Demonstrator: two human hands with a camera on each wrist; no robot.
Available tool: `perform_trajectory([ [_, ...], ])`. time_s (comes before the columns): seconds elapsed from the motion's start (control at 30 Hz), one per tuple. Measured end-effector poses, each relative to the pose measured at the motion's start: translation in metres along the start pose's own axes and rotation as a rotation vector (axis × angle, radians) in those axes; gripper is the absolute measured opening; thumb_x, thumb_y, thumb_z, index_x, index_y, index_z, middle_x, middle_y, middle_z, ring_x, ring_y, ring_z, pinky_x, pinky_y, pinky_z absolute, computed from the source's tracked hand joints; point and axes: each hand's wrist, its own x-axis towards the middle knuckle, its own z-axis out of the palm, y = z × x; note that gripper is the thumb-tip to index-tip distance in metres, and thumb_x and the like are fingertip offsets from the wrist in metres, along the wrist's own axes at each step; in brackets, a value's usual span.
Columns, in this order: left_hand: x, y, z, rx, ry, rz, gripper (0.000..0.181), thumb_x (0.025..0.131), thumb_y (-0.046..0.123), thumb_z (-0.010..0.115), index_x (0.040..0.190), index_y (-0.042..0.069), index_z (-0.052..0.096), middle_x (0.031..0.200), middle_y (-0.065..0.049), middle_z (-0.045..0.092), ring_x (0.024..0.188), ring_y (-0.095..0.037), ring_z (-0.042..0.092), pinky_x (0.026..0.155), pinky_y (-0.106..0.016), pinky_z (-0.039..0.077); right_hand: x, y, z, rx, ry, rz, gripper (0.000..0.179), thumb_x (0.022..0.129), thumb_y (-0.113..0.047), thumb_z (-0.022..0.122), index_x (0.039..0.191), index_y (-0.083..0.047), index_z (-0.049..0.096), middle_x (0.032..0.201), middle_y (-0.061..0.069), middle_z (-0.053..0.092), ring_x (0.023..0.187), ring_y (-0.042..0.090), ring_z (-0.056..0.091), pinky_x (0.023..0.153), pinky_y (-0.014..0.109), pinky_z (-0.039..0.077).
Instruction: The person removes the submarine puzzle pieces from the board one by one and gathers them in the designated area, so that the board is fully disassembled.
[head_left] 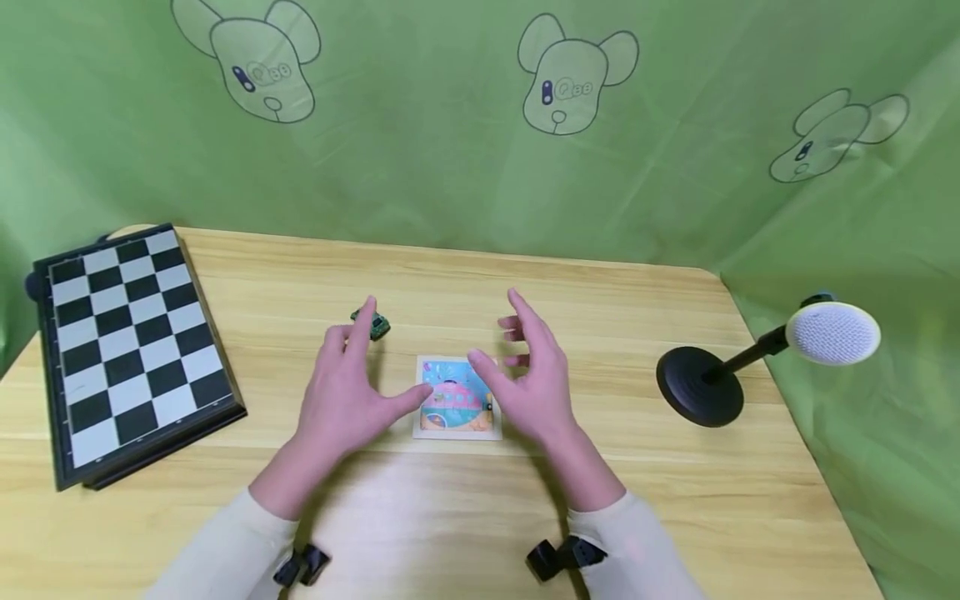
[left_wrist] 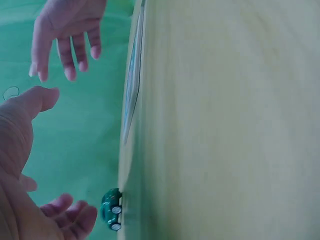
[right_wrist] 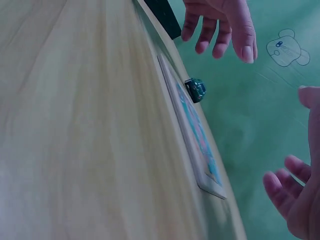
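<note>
A small square picture puzzle [head_left: 456, 398] with a pink and blue submarine lies flat on the table in the head view. My left hand [head_left: 348, 387] hovers at its left, fingers spread and thumb tip over the picture's left edge. To the right, my right hand [head_left: 528, 375] is held up with relaxed fingers, its thumb overlapping the upper right corner. Both palms face each other and hold nothing. A green toy car [head_left: 380, 326] stands beyond the left hand, partly covered by the index finger; the left wrist view shows the car [left_wrist: 112, 209] with its wheels on the table.
A black-and-white chessboard box [head_left: 138, 342] lies at the table's left side. On the right stands a lamp-like object with a round white head [head_left: 834, 333] and a black base [head_left: 700, 387]. A green curtain [head_left: 450, 167] with mouse-like drawings hangs behind the wooden table [head_left: 645, 500].
</note>
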Motion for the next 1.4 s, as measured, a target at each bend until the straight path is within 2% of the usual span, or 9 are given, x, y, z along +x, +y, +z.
perform_trajectory([
  [0.23, 0.004, 0.002, 0.015, -0.117, -0.131, -0.039, 0.126, 0.066, 0.051, 0.089, 0.162, 0.016, 0.015, 0.104, -0.013, 0.052, 0.084, -0.024, 0.050, 0.065, -0.038, 0.045, 0.003, 0.002, 0.010, 0.094, -0.155, 0.217, 0.073, 0.086, -0.024, 0.082, 0.149, -0.026, 0.046, 0.095, 0.006, 0.065, 0.074, 0.022, 0.064, 0.064, 0.032, 0.054],
  [0.53, 0.004, 0.005, 0.034, -0.196, -0.279, -0.104, 0.123, 0.066, 0.039, 0.094, 0.160, 0.009, 0.020, 0.065, -0.001, 0.056, 0.056, -0.016, 0.053, 0.052, -0.033, 0.044, 0.006, 0.012, 0.022, 0.006, -0.341, 0.258, 0.066, 0.081, -0.021, 0.085, 0.141, -0.014, 0.057, 0.079, 0.004, 0.061, 0.060, 0.017, 0.053, 0.051, 0.027, 0.046],
  [0.7, 0.002, 0.005, 0.040, -0.202, -0.311, -0.122, 0.120, 0.065, 0.039, 0.094, 0.159, 0.009, 0.026, 0.064, -0.003, 0.056, 0.057, -0.018, 0.053, 0.057, -0.035, 0.046, 0.006, 0.016, 0.029, -0.043, -0.404, 0.236, 0.059, 0.077, -0.023, 0.088, 0.131, -0.014, 0.065, 0.071, 0.002, 0.057, 0.058, 0.015, 0.051, 0.052, 0.028, 0.044],
  [0.83, 0.001, 0.004, 0.043, -0.184, -0.309, -0.111, 0.115, 0.064, 0.039, 0.094, 0.157, 0.009, 0.033, 0.100, -0.012, 0.069, 0.081, -0.021, 0.061, 0.077, -0.039, 0.051, 0.007, 0.016, 0.034, -0.081, -0.431, 0.233, 0.052, 0.076, -0.026, 0.089, 0.123, -0.015, 0.069, 0.067, 0.000, 0.055, 0.057, 0.015, 0.049, 0.052, 0.028, 0.042],
  [0.93, 0.000, 0.003, 0.043, -0.169, -0.309, -0.104, 0.113, 0.064, 0.038, 0.094, 0.156, 0.008, 0.036, 0.132, -0.015, 0.060, 0.105, -0.025, 0.060, 0.092, -0.043, 0.048, 0.007, 0.014, 0.035, -0.114, -0.449, 0.236, 0.050, 0.076, -0.026, 0.090, 0.120, -0.014, 0.071, 0.065, 0.000, 0.054, 0.056, 0.014, 0.048, 0.052, 0.028, 0.041],
  [1.03, 0.000, 0.003, 0.042, -0.163, -0.323, -0.120, 0.111, 0.065, 0.037, 0.094, 0.155, 0.006, 0.037, 0.137, -0.017, 0.057, 0.117, -0.029, 0.056, 0.096, -0.045, 0.046, 0.008, 0.012, 0.035, -0.139, -0.462, 0.233, 0.048, 0.076, -0.025, 0.089, 0.119, -0.014, 0.071, 0.064, -0.001, 0.053, 0.055, 0.013, 0.048, 0.051, 0.028, 0.040],
  [1.17, 0.001, 0.001, 0.043, -0.162, -0.334, -0.136, 0.105, 0.067, 0.034, 0.093, 0.153, 0.006, 0.041, 0.139, -0.016, 0.056, 0.122, -0.030, 0.054, 0.098, -0.047, 0.045, 0.009, 0.011, 0.036, -0.173, -0.477, 0.234, 0.045, 0.076, -0.025, 0.090, 0.116, -0.015, 0.072, 0.064, -0.001, 0.053, 0.055, 0.013, 0.048, 0.051, 0.028, 0.040],
  [1.27, 0.002, 0.000, 0.043, -0.156, -0.331, -0.132, 0.102, 0.067, 0.032, 0.094, 0.152, 0.006, 0.043, 0.133, -0.015, 0.060, 0.113, -0.027, 0.058, 0.094, -0.044, 0.047, 0.010, 0.011, 0.036, -0.194, -0.491, 0.244, 0.046, 0.076, -0.026, 0.089, 0.117, -0.015, 0.073, 0.064, -0.001, 0.053, 0.055, 0.014, 0.048, 0.052, 0.028, 0.040],
  [1.4, 0.002, 0.000, 0.043, -0.162, -0.346, -0.146, 0.103, 0.067, 0.031, 0.094, 0.153, 0.008, 0.042, 0.086, -0.011, 0.066, 0.075, -0.021, 0.056, 0.073, -0.038, 0.049, 0.012, 0.008, 0.035, -0.225, -0.522, 0.250, 0.047, 0.077, -0.027, 0.089, 0.120, -0.016, 0.072, 0.064, 0.000, 0.052, 0.057, 0.015, 0.049, 0.052, 0.029, 0.040],
])
